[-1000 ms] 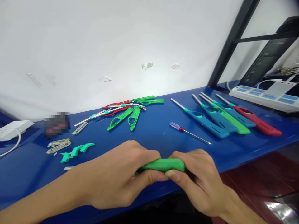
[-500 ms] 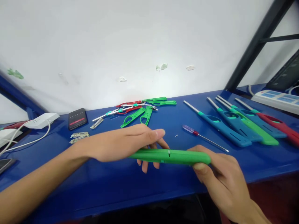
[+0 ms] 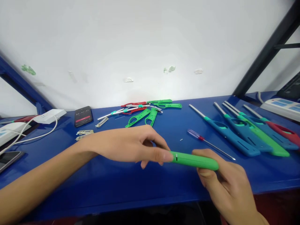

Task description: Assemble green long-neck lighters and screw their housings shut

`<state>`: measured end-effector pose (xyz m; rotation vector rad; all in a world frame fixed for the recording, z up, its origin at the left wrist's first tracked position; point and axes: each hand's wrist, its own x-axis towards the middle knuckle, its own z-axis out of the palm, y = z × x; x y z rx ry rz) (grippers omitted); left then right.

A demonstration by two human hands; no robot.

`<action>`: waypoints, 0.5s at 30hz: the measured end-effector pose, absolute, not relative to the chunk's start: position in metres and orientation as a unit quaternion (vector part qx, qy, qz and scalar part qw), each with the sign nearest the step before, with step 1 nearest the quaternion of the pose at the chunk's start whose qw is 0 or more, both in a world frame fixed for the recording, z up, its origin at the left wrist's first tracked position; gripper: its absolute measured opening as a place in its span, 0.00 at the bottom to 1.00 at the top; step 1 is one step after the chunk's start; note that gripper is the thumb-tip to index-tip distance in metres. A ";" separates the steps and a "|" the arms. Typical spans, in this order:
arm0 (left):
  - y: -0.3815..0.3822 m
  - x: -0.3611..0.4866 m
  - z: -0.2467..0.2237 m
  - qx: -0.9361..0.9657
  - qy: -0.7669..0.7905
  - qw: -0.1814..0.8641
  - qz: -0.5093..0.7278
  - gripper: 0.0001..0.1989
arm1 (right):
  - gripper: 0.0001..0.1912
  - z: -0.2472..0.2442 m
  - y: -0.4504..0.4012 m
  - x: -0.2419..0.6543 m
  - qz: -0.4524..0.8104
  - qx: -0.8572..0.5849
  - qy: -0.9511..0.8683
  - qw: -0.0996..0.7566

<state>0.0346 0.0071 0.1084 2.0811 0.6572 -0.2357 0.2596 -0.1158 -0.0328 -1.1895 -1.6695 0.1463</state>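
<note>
Left hand: closed on green casing, thumb beside slot.
Right hand: gripped rounded end.
Screwdriver: lay on blue table.

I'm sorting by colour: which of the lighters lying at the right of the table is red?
The rightmost lighter, cut off at the picture's edge; the others are three blue lighters and one green lighter.

Bright green plastic handle, long, narrow. Shows edge-on, just right of centre in lower half of frame. Tilts slightly down to rounded right end. Has small dark slot near thumb; left part hidden. Held from both sides.
</note>
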 end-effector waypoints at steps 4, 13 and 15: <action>0.005 0.036 0.110 0.851 0.301 0.420 -0.096 0.23 | 0.08 -0.032 -0.115 0.259 0.044 -0.495 -0.698 0.517; 0.002 0.032 0.109 0.881 0.298 0.365 -0.045 0.18 | 0.11 -0.030 -0.113 0.260 0.173 -0.480 -0.698 0.503; 0.002 0.031 0.107 0.887 0.302 0.347 -0.032 0.18 | 0.13 -0.030 -0.114 0.260 0.186 -0.475 -0.689 0.515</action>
